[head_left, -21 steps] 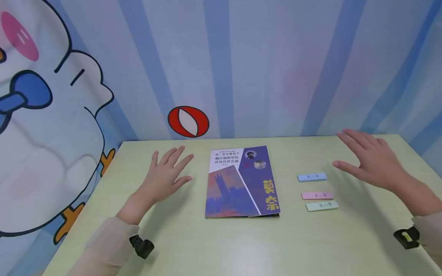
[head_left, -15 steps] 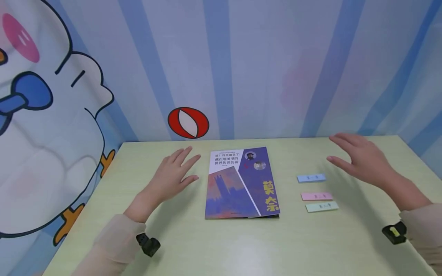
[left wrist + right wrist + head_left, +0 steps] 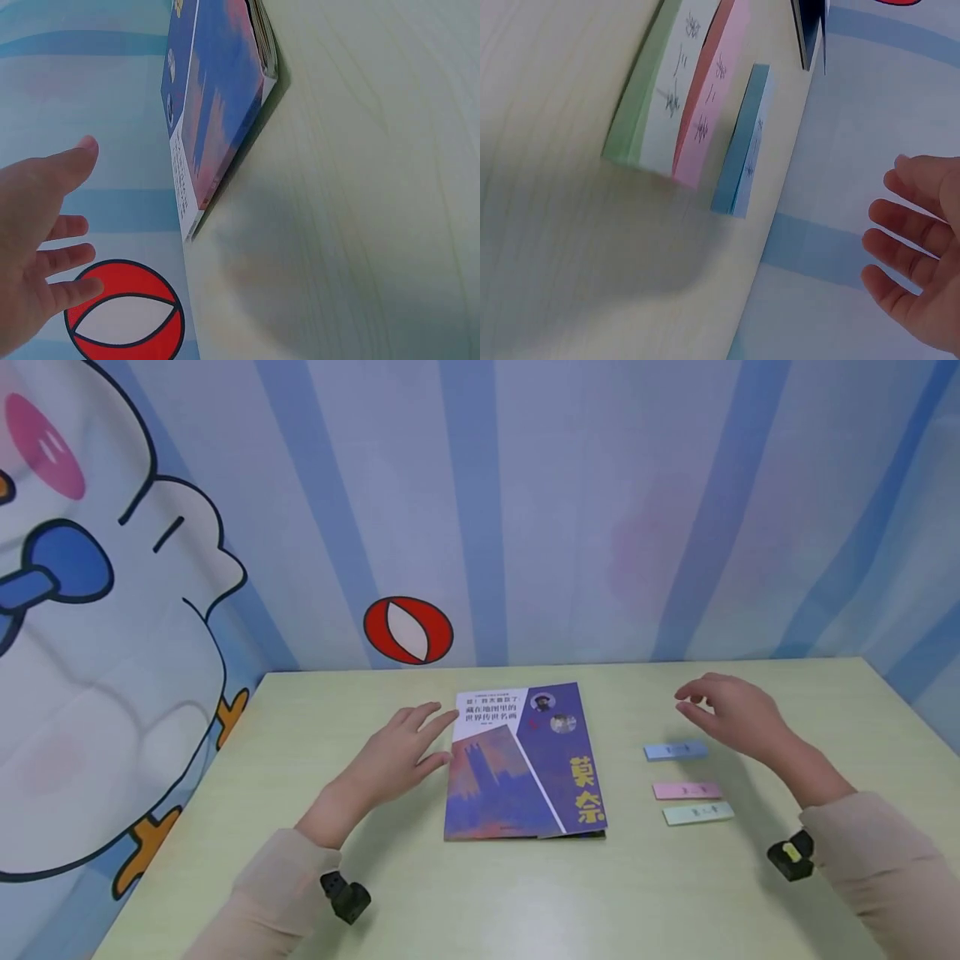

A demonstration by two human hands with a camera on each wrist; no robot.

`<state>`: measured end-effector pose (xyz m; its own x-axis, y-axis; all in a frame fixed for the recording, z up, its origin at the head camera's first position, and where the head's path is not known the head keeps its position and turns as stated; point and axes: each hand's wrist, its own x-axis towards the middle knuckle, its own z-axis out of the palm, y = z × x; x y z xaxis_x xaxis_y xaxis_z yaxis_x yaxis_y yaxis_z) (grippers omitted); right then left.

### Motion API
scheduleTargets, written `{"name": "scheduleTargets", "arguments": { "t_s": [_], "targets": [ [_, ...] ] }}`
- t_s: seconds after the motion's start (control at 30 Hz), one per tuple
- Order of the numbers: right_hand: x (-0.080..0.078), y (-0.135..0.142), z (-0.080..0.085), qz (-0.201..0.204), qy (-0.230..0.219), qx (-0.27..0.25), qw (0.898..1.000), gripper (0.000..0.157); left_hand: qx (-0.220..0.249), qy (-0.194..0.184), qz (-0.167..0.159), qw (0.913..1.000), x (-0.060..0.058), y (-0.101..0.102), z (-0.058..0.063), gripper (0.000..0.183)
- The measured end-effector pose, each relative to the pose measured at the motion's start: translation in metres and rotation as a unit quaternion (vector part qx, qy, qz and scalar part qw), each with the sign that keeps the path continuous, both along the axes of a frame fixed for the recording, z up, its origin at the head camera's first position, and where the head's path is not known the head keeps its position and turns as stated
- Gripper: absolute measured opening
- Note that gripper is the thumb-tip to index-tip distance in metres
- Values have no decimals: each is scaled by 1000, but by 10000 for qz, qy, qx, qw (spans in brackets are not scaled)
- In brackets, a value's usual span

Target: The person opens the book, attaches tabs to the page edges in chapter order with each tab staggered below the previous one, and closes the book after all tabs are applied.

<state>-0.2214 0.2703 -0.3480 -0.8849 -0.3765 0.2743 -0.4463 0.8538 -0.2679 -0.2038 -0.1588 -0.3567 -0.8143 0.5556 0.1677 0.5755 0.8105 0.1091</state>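
In the head view, your left hand (image 3: 393, 756), fingers spread and empty, hovers beside the book (image 3: 521, 772) on the bench (image 3: 525, 897); your empty right hand (image 3: 735, 714), loosely bent, hangs near the blue pad (image 3: 675, 751). The left wrist view shows the book untouched. In the right wrist view, your fingers (image 3: 900, 255) clear the pads. You seem to be approaching; gripping would call for lowering them.

From my remote stn I read head cam as high, facing fwd/down over the table (image 3: 525, 902), L-wrist cam (image 3: 347, 899) as close in, rolled sideways, sharing the book (image 3: 225, 97) w/ head view, and R-wrist cam (image 3: 791, 857) as close, tilted, sharing the paper strips (image 3: 712, 101) w/ head view.
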Motion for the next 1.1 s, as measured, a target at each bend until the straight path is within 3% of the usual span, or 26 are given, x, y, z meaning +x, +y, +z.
{"name": "scheduleTargets", "arguments": {
  "t_s": [0.37,0.53,0.8,1.1],
  "targets": [
    [-10,-36,-18,-382,-789,-1152,9895,23,-144,-227,-439,9987,-1,22,-7,48],
    [-12,-49,-32,-402,-945,-1197,9875,23,-112,-335,-672,9971,-3,32,-12,53],
    [-15,-65,-48,-414,-1292,-1245,9829,25,-3,0,-1345,9909,-4,48,-23,51],
    [-17,-88,-57,-549,-1643,-1330,9759,23,-121,267,-1809,9831,-2,62,-36,48]
  ]
}}
